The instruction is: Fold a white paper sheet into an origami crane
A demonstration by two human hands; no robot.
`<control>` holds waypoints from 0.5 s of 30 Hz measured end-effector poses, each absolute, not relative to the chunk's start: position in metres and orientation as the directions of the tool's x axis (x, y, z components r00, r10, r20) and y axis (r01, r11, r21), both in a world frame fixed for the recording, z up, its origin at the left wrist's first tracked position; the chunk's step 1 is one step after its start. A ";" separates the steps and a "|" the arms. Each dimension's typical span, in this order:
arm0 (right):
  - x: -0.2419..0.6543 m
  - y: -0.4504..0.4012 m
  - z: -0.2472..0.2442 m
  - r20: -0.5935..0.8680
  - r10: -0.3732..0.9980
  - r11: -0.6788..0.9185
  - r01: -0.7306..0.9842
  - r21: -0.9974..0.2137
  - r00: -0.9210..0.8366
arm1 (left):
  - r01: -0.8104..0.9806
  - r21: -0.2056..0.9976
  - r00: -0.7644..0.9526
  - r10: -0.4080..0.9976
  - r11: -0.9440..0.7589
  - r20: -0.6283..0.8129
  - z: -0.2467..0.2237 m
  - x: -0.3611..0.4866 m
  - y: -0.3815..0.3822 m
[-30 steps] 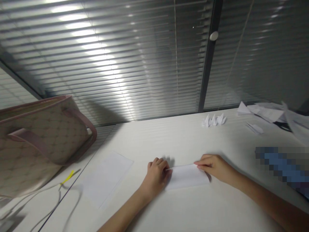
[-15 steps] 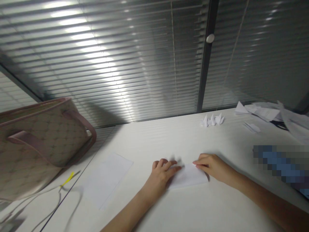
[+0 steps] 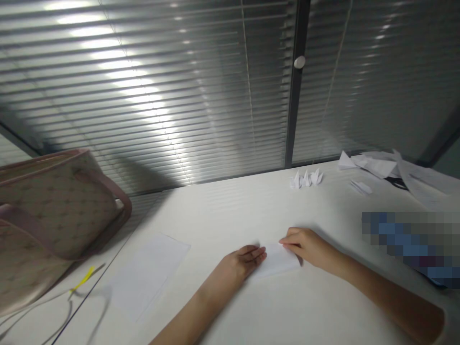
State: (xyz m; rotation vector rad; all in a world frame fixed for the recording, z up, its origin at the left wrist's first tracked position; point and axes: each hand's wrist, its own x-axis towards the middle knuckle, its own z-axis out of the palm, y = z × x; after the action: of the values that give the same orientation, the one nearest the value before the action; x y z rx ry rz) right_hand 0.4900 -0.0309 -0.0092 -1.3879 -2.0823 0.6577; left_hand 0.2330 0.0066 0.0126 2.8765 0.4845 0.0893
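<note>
Left hand (image 3: 241, 263) and right fingers (image 3: 293, 238) touch apparently folded paper (image 3: 279, 261).

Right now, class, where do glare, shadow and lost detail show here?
Head view: glare streaks the blinds at upper left; head view: a soft shadow lies beyond the right hand, and the white paper it pinches barely stands out from the table; head view: a pixelated patch hides detail at right.

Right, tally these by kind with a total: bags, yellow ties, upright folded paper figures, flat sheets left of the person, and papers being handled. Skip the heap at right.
Bag: 1
Yellow tie: 1
Upright folded paper figures: 3
Flat sheet: 1
Handled paper: 1
Total: 7
</note>
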 end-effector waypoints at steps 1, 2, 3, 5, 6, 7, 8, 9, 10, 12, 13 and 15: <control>0.490 -0.031 -0.008 0.175 0.931 0.352 0.668 -0.655 -0.320 | 0.320 0.234 0.942 0.335 -0.918 0.024 0.013 0.233 0.007; 0.489 -0.031 -0.007 0.179 0.930 0.357 0.671 -0.650 -0.322 | 0.326 0.241 0.939 0.342 -0.914 0.026 0.013 0.234 0.006; 0.489 -0.032 -0.007 0.183 0.928 0.363 0.674 -0.643 -0.324 | 0.335 0.249 0.935 0.354 -0.908 0.031 0.014 0.234 0.006; 0.488 -0.033 -0.006 0.196 0.925 0.372 0.680 -0.632 -0.325 | 0.361 0.267 0.922 0.386 -0.894 0.045 0.015 0.236 0.003; 0.488 -0.033 -0.007 0.205 0.924 0.377 0.682 -0.627 -0.322 | 0.373 0.277 0.914 0.402 -0.886 0.053 0.016 0.237 0.002; 0.488 -0.033 -0.008 0.216 0.924 0.380 0.684 -0.623 -0.317 | 0.382 0.288 0.908 0.415 -0.878 0.061 0.017 0.238 0.000; 0.488 -0.033 -0.010 0.229 0.923 0.383 0.686 -0.619 -0.309 | 0.389 0.299 0.902 0.427 -0.871 0.070 0.017 0.240 -0.001; 0.488 -0.033 -0.011 0.244 0.922 0.386 0.688 -0.614 -0.300 | 0.394 0.310 0.896 0.436 -0.865 0.078 0.018 0.241 -0.002; 0.489 -0.033 -0.012 0.259 0.921 0.390 0.691 -0.609 -0.291 | 0.398 0.320 0.892 0.445 -0.860 0.085 0.018 0.242 -0.003; 0.488 -0.032 -0.013 0.286 0.912 0.410 0.691 -0.595 -0.294 | 0.407 0.338 0.881 0.462 -0.849 0.099 0.018 0.244 -0.004; 0.488 -0.032 -0.013 0.294 0.902 0.431 0.686 -0.587 -0.315 | 0.410 0.344 0.877 0.469 -0.844 0.104 0.018 0.245 -0.004; 0.487 -0.031 -0.012 0.292 0.868 0.496 0.658 -0.567 -0.402 | 0.412 0.354 0.873 0.476 -0.839 0.111 0.018 0.245 -0.004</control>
State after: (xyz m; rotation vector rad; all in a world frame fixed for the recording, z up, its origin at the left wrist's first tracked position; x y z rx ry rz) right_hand 0.4871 -0.0310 -0.0117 -1.2495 -2.1851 0.4936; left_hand 0.2454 -0.0042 0.0178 2.7231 0.6642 0.2784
